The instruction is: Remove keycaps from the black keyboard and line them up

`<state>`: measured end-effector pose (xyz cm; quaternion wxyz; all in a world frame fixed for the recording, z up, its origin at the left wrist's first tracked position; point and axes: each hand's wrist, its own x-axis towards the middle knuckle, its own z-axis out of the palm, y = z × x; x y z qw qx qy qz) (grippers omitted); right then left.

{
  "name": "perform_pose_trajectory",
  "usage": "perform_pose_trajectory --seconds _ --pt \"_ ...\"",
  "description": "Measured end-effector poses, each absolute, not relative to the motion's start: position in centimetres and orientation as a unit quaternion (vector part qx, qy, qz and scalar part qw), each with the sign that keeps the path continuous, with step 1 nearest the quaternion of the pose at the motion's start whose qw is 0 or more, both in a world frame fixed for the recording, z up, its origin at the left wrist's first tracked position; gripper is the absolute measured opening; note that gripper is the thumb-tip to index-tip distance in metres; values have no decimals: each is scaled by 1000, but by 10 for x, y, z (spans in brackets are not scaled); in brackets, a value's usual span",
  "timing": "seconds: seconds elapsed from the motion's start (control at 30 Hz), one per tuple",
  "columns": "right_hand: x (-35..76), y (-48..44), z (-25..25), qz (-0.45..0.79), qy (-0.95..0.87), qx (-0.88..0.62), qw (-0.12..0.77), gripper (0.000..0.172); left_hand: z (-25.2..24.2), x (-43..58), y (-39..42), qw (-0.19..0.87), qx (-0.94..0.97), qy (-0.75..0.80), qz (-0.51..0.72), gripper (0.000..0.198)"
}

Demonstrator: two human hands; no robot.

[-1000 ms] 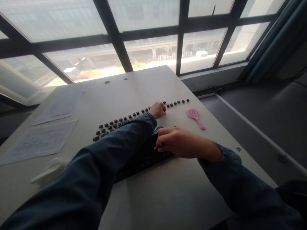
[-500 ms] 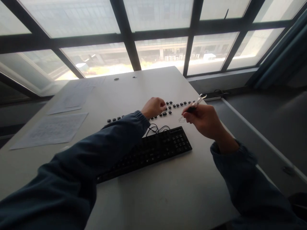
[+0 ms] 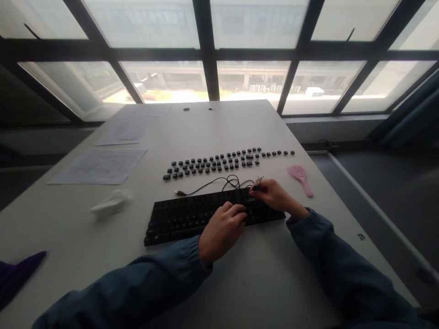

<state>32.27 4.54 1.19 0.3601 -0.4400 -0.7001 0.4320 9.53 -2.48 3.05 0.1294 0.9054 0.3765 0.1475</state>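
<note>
A black keyboard (image 3: 185, 219) lies on the white table. My left hand (image 3: 222, 228) rests over its lower right part, fingers bent and pressed together against the keys; the fingertips are partly hidden. At the keyboard's upper right, my right hand (image 3: 272, 194) is closed on a keycap puller (image 3: 259, 180) with a dark grip and shiny wire ends. Its lower end is hidden by the fingers and the dark keys. Behind the keyboard, loose black keycaps (image 3: 207, 165) stand in several rows. The keyboard's cable (image 3: 206, 185) lies coiled between them, its USB plug (image 3: 180, 193) at the left.
A pink hairbrush (image 3: 301, 177) lies near the table's right edge. Printed sheets (image 3: 99, 165) are spread at the left, with a crumpled white wrapper (image 3: 111, 203) in front. Purple cloth (image 3: 20, 276) shows at the lower left. Windows stand beyond the table.
My left hand has come back from the keycap rows onto the keyboard. My right hand has brought the keycap puller down and left to the keyboard. The view has turned.
</note>
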Motion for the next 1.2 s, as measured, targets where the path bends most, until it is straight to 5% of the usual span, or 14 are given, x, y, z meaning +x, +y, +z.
perform_pose_trajectory --seconds 0.7,1.2 --pt "308 56 8 431 -746 -425 278 18 -2 93 -23 141 883 403 194 17" --pt "306 30 -13 239 -797 -393 391 11 -1 94 -22 145 883 400 199 14"
